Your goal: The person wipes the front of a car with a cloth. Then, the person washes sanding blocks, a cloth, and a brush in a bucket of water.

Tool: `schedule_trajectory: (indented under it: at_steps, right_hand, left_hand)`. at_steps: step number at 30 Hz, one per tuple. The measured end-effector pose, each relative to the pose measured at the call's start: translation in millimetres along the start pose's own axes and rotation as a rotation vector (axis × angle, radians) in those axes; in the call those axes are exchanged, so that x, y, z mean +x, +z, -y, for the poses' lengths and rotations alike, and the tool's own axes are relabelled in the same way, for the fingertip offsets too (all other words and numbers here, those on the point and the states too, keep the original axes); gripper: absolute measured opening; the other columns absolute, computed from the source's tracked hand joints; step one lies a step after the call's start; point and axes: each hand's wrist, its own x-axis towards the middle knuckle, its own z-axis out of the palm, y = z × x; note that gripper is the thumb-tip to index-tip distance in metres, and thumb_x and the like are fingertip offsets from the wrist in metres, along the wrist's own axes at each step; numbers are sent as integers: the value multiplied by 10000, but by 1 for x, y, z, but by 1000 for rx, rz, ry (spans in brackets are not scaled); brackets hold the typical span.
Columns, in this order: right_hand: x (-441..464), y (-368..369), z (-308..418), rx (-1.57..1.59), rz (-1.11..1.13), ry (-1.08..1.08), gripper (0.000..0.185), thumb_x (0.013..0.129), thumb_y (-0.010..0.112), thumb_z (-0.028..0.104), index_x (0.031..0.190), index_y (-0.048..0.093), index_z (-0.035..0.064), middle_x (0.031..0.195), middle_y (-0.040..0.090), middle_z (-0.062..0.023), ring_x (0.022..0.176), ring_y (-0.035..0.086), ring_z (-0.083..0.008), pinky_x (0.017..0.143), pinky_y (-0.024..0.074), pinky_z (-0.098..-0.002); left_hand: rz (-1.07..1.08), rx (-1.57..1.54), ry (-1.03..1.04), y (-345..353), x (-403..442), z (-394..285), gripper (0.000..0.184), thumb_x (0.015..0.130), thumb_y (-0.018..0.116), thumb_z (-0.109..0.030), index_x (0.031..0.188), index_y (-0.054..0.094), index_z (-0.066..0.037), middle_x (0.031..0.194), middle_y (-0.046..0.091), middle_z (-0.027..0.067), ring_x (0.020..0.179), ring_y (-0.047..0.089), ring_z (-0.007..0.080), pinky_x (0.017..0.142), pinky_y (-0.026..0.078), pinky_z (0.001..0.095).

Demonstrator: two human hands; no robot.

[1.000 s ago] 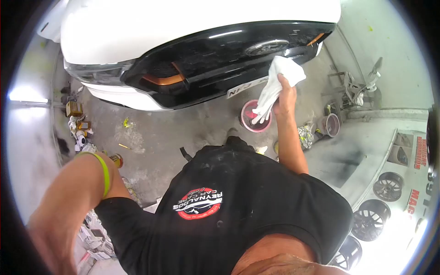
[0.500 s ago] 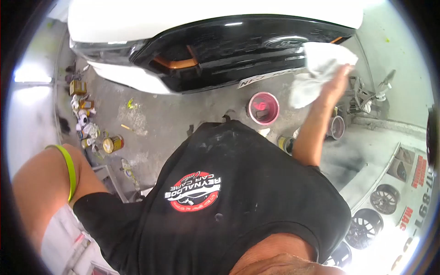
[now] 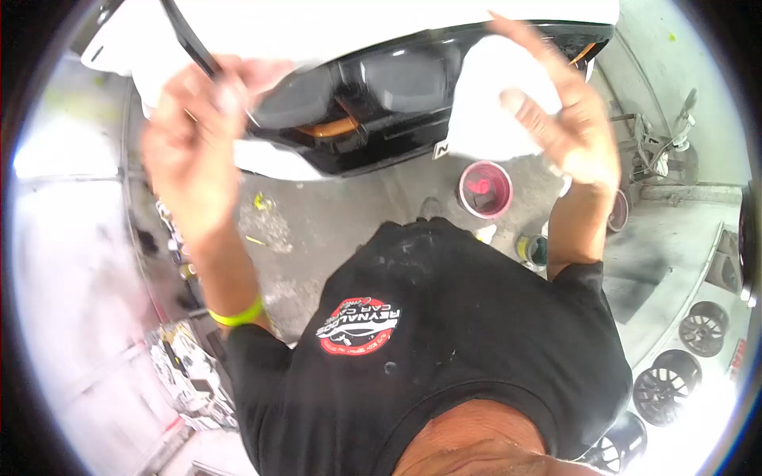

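Note:
My left hand (image 3: 194, 151), wearing a yellow-green wristband (image 3: 238, 314), is raised at the upper left. Its blurred fingers are closed around a thin dark stick-like tool (image 3: 189, 38); its exact kind is unclear. A bunched white cloth (image 3: 500, 99) is in my right hand (image 3: 583, 131), thumb across its near side. Both hands are in front of the white car (image 3: 381, 20) and its black grille panel (image 3: 409, 79). The cloth covers the badge area and most of the number plate (image 3: 441, 149).
A pink bucket (image 3: 508, 190) stands on the concrete floor below the car. Nearby is a small tin (image 3: 533, 249). Pictures of wheel rims (image 3: 668, 387) line the right side. Cluttered white material (image 3: 194, 373) lies at lower left.
My left hand has come up from the lower left and now holds the dark tool. My right hand has turned, with the cloth bunched closer and slightly left. The view has shifted.

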Motion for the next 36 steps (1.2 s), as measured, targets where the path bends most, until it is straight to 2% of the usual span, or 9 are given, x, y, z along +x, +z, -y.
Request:
schedule_trajectory:
  at_steps: [4, 7, 9, 15, 19, 21, 25, 28, 36]
  right_hand:
    - [-9, 15, -7, 111, 337, 16, 443, 845, 675, 207, 1233, 595, 8, 1256, 570, -224, 1100, 600, -297, 919, 444, -353]
    - [-10, 22, 8, -266, 495, 182, 478, 843, 664, 331, 1259, 591, 108, 842, 677, -201, 626, 654, -316, 609, 504, -408]
    - [-18, 40, -15, -456, 493, 17, 423, 851, 655, 329, 1226, 613, 137, 731, 644, -199, 655, 649, -333, 614, 493, -424]
    - [-48, 89, -61, -156, 321, -7, 276, 898, 619, 264, 1135, 635, 124, 760, 641, -191, 711, 637, -344, 652, 491, -390]
    - [-48, 71, -31, 160, 36, 137, 177, 912, 634, 185, 1038, 631, 60, 719, 624, -23, 650, 590, -116, 614, 465, -269]
    - [-44, 71, -9, 141, -145, -231, 157, 901, 652, 179, 1001, 645, 57, 742, 645, -40, 638, 597, -108, 586, 467, -257]
    - [-45, 53, 31, 87, -221, -475, 189, 874, 675, 170, 982, 645, 18, 814, 679, -76, 639, 634, -160, 586, 495, -271]
    - [-50, 47, 45, 64, -254, -543, 203, 873, 674, 169, 999, 637, 14, 832, 676, -80, 661, 632, -161, 605, 492, -276]
    - [-60, 32, 67, -2, -333, -588, 246, 870, 671, 166, 1044, 615, 1, 881, 666, -89, 719, 625, -166, 654, 484, -287]
  left_hand:
    - [-38, -34, -102, 32, -57, 11, 209, 907, 602, -7, 1105, 543, 26, 973, 690, 200, 933, 681, 254, 815, 517, 302]
    - [-103, -150, -190, 45, -84, 5, 245, 869, 647, 9, 1102, 573, 33, 952, 702, 177, 892, 680, 216, 799, 520, 307]
    - [31, 4, -171, 40, -95, 3, 259, 843, 676, 13, 1089, 598, 33, 956, 706, 159, 893, 679, 202, 801, 520, 303]
    - [163, 194, -250, 24, -120, 20, 289, 803, 717, 25, 1080, 633, 28, 1028, 697, 144, 933, 668, 182, 830, 508, 290]
    - [-69, -64, -364, 22, -123, 20, 253, 855, 645, 27, 1098, 577, 3, 1068, 666, 195, 1006, 650, 256, 906, 496, 345]
    - [-128, -149, 36, 28, -113, 15, 217, 881, 629, -19, 1089, 577, 17, 1028, 665, 207, 1001, 649, 328, 879, 521, 436]
    - [-153, -394, 289, 25, -105, -8, 378, 923, 624, -250, 1169, 540, 24, 1002, 648, 254, 1001, 638, 406, 857, 518, 606]
    - [-78, -527, 427, 41, -102, -20, 446, 927, 599, -315, 1342, 499, -187, 1258, 586, 146, 1094, 599, 422, 991, 419, 622]
    - [251, -313, 483, 17, -77, -47, 546, 868, 685, -270, 1377, 492, -231, 1289, 552, -27, 1128, 570, 274, 1076, 319, 538]
